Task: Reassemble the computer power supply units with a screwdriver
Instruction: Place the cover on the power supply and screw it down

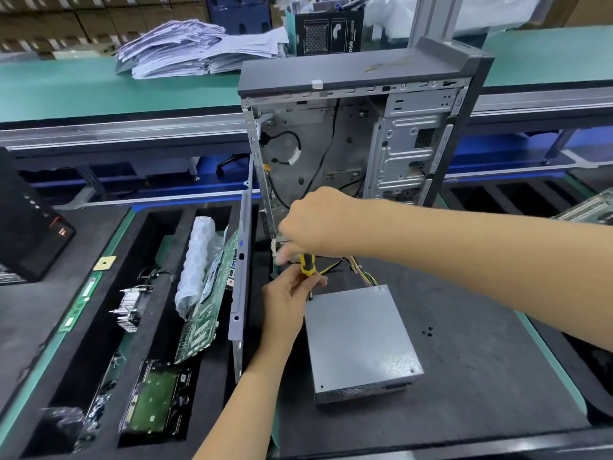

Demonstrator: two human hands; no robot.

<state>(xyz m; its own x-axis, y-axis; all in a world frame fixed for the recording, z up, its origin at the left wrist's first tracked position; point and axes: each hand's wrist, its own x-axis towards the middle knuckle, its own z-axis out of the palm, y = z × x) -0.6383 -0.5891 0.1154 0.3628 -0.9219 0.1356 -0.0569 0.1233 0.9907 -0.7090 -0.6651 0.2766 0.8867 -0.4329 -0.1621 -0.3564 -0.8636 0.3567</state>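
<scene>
A grey metal power supply unit (pixel 360 340) lies flat on the black mat, its yellow and black cables (pixel 360 268) trailing toward the case. Behind it an open computer case (pixel 358 134) stands upright, side panel off. A screwdriver with a yellow and black handle (pixel 307 264) is gripped in my left hand (pixel 288 297), just left of the unit's far corner. My right hand (pixel 315 224) reaches across above it, fingers curled at the case's lower left edge; what it pinches is blurred. Three small black screws (pixel 428 332) lie on the mat to the unit's right.
A black foam tray (pixel 156 227) at left holds a motherboard (pixel 205 300), a hard drive (pixel 156 396), a heatsink (pixel 129 308), a RAM stick (pixel 81 298) and a bubble-wrapped part (pixel 194 263). The grey side panel (pixel 240 283) stands in a slot. Paper stacks (pixel 185 48) lie on the far bench.
</scene>
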